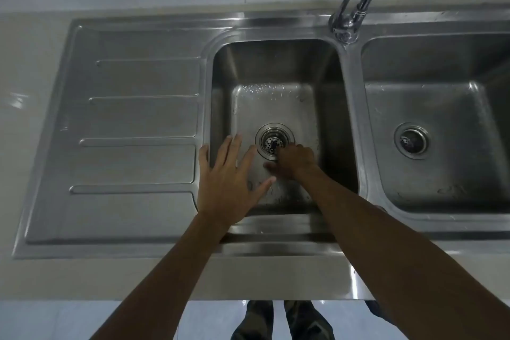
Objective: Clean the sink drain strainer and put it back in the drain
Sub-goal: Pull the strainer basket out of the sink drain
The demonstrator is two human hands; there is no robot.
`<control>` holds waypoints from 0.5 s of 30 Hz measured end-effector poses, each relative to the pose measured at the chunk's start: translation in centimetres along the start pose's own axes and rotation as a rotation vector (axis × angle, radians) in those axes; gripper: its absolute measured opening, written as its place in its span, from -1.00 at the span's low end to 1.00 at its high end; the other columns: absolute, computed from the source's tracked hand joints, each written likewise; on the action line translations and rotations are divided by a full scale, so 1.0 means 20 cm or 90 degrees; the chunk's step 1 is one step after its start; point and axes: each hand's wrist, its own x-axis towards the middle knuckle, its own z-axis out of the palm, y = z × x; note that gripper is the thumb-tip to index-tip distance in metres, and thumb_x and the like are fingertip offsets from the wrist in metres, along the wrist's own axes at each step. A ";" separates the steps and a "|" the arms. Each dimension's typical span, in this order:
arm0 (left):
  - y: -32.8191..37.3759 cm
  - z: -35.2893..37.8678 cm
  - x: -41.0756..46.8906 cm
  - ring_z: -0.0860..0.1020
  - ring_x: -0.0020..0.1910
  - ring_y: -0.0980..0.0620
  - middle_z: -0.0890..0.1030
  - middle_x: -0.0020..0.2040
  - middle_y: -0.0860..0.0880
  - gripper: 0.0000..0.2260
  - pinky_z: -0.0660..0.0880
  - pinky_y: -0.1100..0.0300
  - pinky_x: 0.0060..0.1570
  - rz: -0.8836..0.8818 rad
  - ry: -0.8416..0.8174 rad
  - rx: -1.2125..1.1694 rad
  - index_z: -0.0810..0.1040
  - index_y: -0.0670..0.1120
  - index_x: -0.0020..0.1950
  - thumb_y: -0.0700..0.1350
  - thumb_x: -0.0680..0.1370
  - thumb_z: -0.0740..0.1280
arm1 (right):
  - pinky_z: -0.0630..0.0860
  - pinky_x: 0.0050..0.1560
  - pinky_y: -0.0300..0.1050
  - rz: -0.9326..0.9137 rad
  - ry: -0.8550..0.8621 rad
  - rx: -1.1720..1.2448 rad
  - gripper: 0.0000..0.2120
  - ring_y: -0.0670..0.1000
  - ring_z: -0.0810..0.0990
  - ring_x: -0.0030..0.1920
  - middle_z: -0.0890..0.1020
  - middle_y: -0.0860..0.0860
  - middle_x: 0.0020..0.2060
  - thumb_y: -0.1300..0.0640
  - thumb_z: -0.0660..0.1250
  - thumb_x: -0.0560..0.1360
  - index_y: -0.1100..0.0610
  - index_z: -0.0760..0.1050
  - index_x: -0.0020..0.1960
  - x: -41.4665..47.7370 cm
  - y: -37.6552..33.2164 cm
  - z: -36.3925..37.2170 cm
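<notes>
Strainer [272,143] sits in the left basin's drain, right hand [296,159] pinching at it, can't tell if gripped; left hand [229,176] spread wide, empty. Looks like seating or lifting; next needs a firm pinch

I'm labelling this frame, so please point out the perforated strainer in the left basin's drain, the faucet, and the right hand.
Perforated metal drain strainer [271,143], head view: its holed centre.
Chrome faucet [344,25], head view: its base.
Right hand [296,159], head view: the back of the hand.
</notes>
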 end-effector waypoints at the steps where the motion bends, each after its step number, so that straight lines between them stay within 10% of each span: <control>1: 0.00 -0.01 0.00 0.18 0.61 -0.11 0.21 0.64 -0.11 -0.22 -0.02 -0.33 0.53 -0.003 -0.011 0.006 0.33 0.06 0.57 0.52 0.55 -0.06 | 0.36 -0.10 0.02 -0.001 0.006 -0.011 -0.35 0.19 0.58 0.11 0.60 0.16 0.16 -0.44 0.17 0.46 0.04 0.52 0.25 0.00 0.00 -0.01; 15: 0.01 -0.02 -0.01 0.18 0.62 -0.11 0.21 0.64 -0.11 -0.24 -0.01 -0.31 0.53 0.001 0.033 0.014 0.36 0.06 0.57 0.51 0.55 -0.04 | 0.39 0.31 0.20 -0.039 0.139 0.034 -0.58 0.21 0.21 0.43 0.20 0.13 0.50 -0.18 0.41 0.48 0.07 0.63 0.21 0.01 -0.02 -0.03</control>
